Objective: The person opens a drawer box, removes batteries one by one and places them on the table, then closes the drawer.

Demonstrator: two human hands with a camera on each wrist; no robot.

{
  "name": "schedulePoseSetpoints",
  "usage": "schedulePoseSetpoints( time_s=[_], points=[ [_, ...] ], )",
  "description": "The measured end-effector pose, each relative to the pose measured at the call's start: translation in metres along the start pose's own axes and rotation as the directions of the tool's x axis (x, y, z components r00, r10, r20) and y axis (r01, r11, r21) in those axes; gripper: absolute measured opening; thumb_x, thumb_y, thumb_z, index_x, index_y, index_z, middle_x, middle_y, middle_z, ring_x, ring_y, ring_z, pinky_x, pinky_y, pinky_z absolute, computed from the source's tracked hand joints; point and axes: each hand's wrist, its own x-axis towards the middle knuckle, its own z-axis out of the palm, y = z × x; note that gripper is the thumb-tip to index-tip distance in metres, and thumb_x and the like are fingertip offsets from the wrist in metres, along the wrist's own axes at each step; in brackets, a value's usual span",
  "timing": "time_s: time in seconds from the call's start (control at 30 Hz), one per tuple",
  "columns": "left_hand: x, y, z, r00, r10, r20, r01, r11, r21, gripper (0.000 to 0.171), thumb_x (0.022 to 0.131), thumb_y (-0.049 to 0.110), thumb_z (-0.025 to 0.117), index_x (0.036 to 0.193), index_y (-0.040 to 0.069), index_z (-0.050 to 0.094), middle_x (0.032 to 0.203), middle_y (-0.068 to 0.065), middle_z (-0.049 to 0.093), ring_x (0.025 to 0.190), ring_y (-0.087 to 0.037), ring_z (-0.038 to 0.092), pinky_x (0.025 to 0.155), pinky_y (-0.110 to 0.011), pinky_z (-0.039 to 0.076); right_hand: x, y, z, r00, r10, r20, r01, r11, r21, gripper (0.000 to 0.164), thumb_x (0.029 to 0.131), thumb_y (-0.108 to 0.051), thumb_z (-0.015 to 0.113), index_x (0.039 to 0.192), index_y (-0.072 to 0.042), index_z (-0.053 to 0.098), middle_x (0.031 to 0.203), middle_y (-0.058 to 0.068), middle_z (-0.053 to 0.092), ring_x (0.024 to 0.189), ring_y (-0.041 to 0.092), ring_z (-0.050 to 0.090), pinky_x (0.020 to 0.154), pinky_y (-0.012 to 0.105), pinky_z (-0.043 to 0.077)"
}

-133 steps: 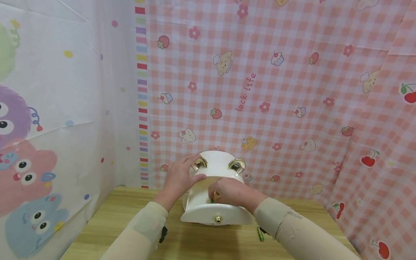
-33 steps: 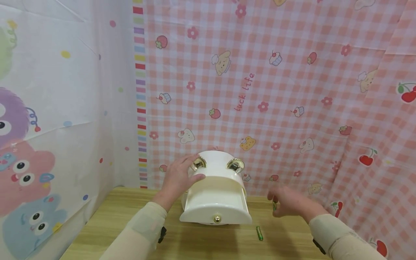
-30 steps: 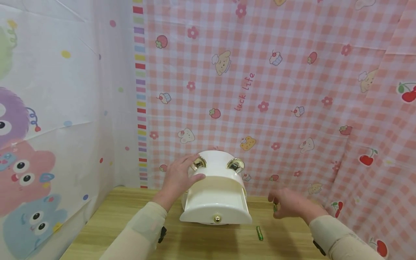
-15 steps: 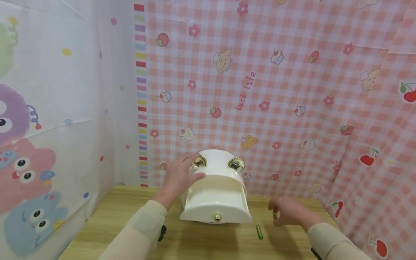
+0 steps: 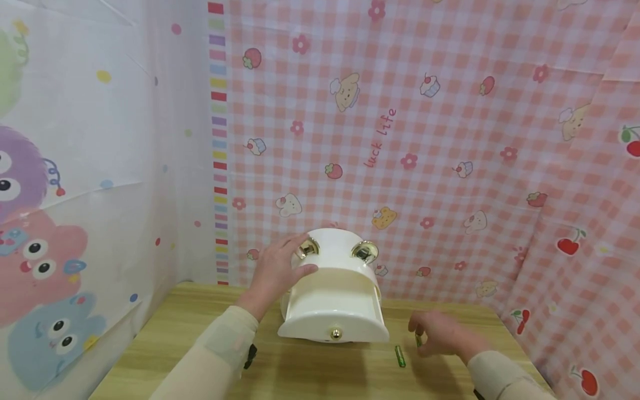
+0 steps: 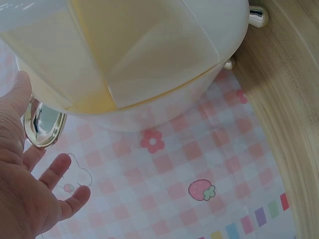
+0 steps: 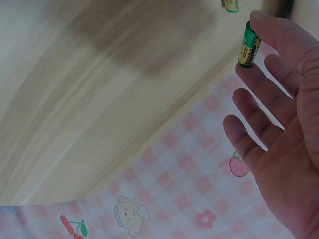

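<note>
A white box [image 5: 334, 244] with two gold-rimmed round fittings stands on the table, its front drawer [image 5: 330, 303] pulled out and bearing a gold knob [image 5: 336, 334]. My left hand [image 5: 277, 270] rests against the box's upper left side. In the left wrist view its thumb lies by a gold fitting [image 6: 45, 119] and its other fingers are loosely spread. To the right of the box, above the table, my right hand [image 5: 442, 333] pinches a small green-and-gold battery [image 7: 249, 45] between thumb and index finger. A second green battery [image 5: 400, 356] lies on the table between that hand and the drawer.
The wood-grain table [image 5: 310, 372] ends against a pink checked cloth [image 5: 425, 194] at the back and right. A white cloth with cartoon figures [image 5: 115, 139] hangs along the left side.
My right hand, earlier inside the drawer, has come out to the right with a battery, then sunk lower and nearer the one on the table. My left hand stays on the box.
</note>
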Motion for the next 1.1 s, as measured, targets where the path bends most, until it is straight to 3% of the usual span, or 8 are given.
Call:
schedulePoseSetpoints(
  time_s=[0.13,0.33,0.53,0.8,1.1],
  points=[
    [0.0,0.001,0.0,1.0,-0.004,0.0,0.004,1.0,0.003,0.08,0.089,0.051,0.084,0.158,0.026,0.054,0.159,-0.006,0.058,0.147,-0.038,0.054,0.121,-0.067,0.041,-0.002,0.002,0.007,1.0,-0.002,0.003,0.002,0.999,0.036,0.043,0.072,-0.006,0.091,0.11,-0.007,0.072,0.103,0.008,0.075,0.099,0.032,0.071,0.09,0.058,0.062],
    [0.0,0.0,0.001,1.0,-0.017,0.007,0.017,1.0,0.011,0.08,0.089,0.052,0.084,0.158,0.026,0.053,0.16,-0.006,0.057,0.147,-0.039,0.054,0.121,-0.068,0.04,-0.001,0.006,0.019,0.996,-0.081,-0.023,0.081,0.997,0.011,0.04,0.072,-0.008,0.089,0.109,-0.007,0.073,0.102,0.006,0.077,0.095,0.029,0.072,0.086,0.052,0.063],
    [-0.001,0.001,0.0,1.0,-0.01,-0.001,0.01,1.0,0.009,0.08,0.088,0.052,0.084,0.158,0.027,0.053,0.159,-0.006,0.058,0.147,-0.038,0.054,0.121,-0.068,0.04,0.001,0.011,0.031,0.997,-0.073,-0.031,0.073,0.997,0.001,0.039,0.07,-0.011,0.088,0.107,-0.011,0.074,0.102,0.004,0.077,0.095,0.029,0.072,0.084,0.053,0.063],
    [0.0,0.003,-0.001,1.0,-0.004,-0.007,0.004,1.0,0.009,0.079,0.088,0.052,0.084,0.157,0.026,0.055,0.159,-0.006,0.058,0.146,-0.038,0.055,0.121,-0.069,0.04,0.004,0.017,0.041,0.99,-0.124,-0.066,0.121,0.991,-0.049,0.04,0.066,-0.012,0.087,0.104,-0.013,0.074,0.097,0.0,0.077,0.089,0.019,0.071,0.079,0.039,0.062],
    [0.0,0.001,0.0,1.0,-0.006,-0.002,0.006,1.0,0.012,0.079,0.089,0.052,0.084,0.157,0.024,0.055,0.159,-0.006,0.058,0.147,-0.037,0.054,0.121,-0.069,0.04,0.006,0.018,0.047,0.995,-0.088,-0.051,0.088,0.996,-0.017,0.044,0.067,-0.014,0.094,0.106,-0.013,0.073,0.096,-0.003,0.074,0.087,0.013,0.067,0.077,0.036,0.061]
  ],
)
